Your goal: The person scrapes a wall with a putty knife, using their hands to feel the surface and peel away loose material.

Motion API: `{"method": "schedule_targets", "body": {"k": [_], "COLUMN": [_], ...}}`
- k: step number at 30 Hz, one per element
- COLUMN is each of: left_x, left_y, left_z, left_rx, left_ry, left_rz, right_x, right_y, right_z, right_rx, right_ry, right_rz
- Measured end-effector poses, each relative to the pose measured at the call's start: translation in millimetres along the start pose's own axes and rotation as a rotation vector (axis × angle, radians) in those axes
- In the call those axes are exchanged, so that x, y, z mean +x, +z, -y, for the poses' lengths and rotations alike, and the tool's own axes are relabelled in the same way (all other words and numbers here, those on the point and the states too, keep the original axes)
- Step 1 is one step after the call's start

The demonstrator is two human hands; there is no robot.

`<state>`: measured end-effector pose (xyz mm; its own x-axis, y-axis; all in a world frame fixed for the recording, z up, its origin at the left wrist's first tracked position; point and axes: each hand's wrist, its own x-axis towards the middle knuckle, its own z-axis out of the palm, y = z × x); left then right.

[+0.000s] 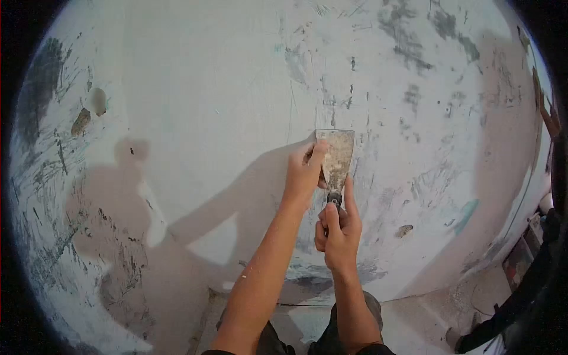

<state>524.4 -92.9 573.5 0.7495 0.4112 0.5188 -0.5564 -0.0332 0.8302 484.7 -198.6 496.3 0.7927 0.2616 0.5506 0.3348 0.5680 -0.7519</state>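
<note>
A putty knife (339, 155) with a wide, stained metal blade and a black handle is in both my hands, blade end up, in front of the wall (207, 89). My right hand (341, 236) is closed around the handle, thumb along it and one finger stretched up beside the blade. My left hand (305, 168) pinches the blade's left edge, thumb on its face and the other fingers partly hidden behind it. Pale, dried-looking residue marks the blade. Around it the wall is white with grey scraped patches.
Two holes (81, 122) mark the wall at left, and a small chipped pit (404, 231) lies right of my hands. Another person (535, 266) stands at the far right, near a crate (520, 260). Dusty floor (435, 316) runs along the wall's foot.
</note>
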Motion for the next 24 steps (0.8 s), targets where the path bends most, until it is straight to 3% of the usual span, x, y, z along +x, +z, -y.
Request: {"method": "schedule_targets", "body": {"k": [10,24], "left_x": [-1.7,5.4], "left_y": [-3.5,7.2], "left_z": [11.2,-3.7], "left_rx": [0.024,0.024], "left_ry": [0.003,0.011], "left_rz": [0.042,0.021], "right_x": [-2.8,9.6], "right_y": [-0.6,-7.1], "right_z": [-1.2,15.6], "right_rx": [0.0,0.005], "right_ry": [0.013,-0.029], "right_rz": [-0.057,0.019]}}
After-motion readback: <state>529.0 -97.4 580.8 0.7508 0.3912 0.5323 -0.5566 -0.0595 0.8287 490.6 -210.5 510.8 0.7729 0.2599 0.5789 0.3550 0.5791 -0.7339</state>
